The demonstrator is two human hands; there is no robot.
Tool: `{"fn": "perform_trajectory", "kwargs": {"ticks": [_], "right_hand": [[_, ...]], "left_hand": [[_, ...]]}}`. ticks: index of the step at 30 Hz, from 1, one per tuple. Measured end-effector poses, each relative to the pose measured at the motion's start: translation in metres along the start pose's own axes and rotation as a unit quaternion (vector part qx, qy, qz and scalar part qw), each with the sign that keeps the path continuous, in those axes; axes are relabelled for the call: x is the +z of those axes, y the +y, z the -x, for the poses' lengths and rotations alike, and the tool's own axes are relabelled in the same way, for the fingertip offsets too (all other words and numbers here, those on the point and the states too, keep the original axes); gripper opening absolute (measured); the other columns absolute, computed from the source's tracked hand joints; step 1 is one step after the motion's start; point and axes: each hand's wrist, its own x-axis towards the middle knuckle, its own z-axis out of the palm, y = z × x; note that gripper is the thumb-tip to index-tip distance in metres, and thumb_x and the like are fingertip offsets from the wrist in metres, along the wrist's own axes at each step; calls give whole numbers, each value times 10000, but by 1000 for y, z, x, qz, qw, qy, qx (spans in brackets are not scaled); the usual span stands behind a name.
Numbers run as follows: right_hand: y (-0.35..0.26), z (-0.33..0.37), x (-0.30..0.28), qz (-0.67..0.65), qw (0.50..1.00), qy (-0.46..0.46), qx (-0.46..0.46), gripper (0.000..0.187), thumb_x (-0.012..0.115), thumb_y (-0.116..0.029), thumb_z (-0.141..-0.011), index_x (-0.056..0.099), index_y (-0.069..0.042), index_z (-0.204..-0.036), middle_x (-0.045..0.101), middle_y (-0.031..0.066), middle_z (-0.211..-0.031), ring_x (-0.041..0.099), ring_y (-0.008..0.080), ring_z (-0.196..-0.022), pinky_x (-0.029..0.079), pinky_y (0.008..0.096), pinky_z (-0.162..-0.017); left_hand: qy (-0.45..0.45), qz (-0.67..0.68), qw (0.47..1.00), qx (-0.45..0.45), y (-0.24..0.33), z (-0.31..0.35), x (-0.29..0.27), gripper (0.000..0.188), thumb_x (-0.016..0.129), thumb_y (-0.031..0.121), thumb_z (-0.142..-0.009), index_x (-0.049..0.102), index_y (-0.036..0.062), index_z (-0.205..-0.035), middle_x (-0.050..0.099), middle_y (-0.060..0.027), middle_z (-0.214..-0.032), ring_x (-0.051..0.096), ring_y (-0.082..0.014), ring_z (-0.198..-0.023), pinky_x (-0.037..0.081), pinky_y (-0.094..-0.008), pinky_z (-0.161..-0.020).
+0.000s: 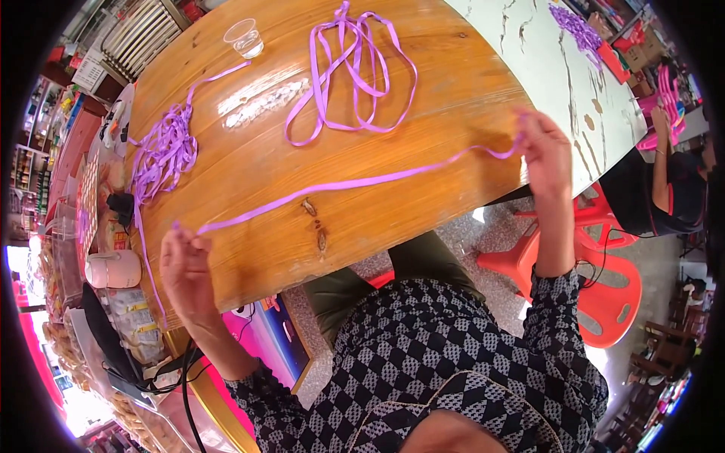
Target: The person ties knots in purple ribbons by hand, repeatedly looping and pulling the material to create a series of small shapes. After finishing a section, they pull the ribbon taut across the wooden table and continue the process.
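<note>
Between my two hands a length of purple ribbon (340,184) stretches across the near part of the wooden table (249,166), sagging slightly toward its right end. My left hand (185,264) pinches one end at the table's left front edge. The other end is gripped in the closed fingers of my right hand (545,147), over the right front part of the table. Beyond the stretched piece lies a loosely looped purple ribbon (321,94). A tangled heap of purple ribbon (170,147) rests at the left, one strand hanging over the edge near my left hand.
A clear plastic cup (245,39) stands at the far left. A white marbled table (551,68) adjoins at right, bearing another purple ribbon pile (578,32). A pink-white rounded container (113,268) sits left. Red plastic stools (612,294) and another person (657,181) are at right.
</note>
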Motion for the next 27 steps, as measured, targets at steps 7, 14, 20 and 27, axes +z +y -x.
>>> {"fn": "perform_trajectory", "kwargs": {"ticks": [7,14,20,27], "right_hand": [[6,56,102,115,973,-199,-20,288,603,44,-748,621,2,-1033,625,31,-779,546,78,-697,410,195,-623],[24,67,118,143,917,-338,-154,151,666,14,-721,661,-28,-866,612,43,-768,564,151,-746,440,264,-658],[25,79,125,142,917,-325,-185,117,669,-4,-719,664,-22,-835,617,42,-772,563,166,-741,437,265,-659],[26,84,122,140,919,-308,-200,181,691,-13,-692,671,-49,-868,615,40,-780,558,164,-753,431,275,-659]], "left_hand": [[-181,-156,964,-114,-41,42,80,252,586,52,-823,548,-49,-1050,630,-125,-803,618,-190,-714,493,-285,-651],[-204,-168,952,-153,-58,60,101,193,643,63,-787,612,-63,-930,623,-122,-807,602,-183,-694,500,-276,-633],[-266,-412,866,93,-58,67,110,137,669,77,-764,644,-26,-851,602,-103,-856,560,-166,-798,456,-246,-651],[-263,-562,696,362,-49,66,125,89,657,34,-758,618,-34,-800,581,-120,-923,553,-181,-851,445,-281,-739]]}}
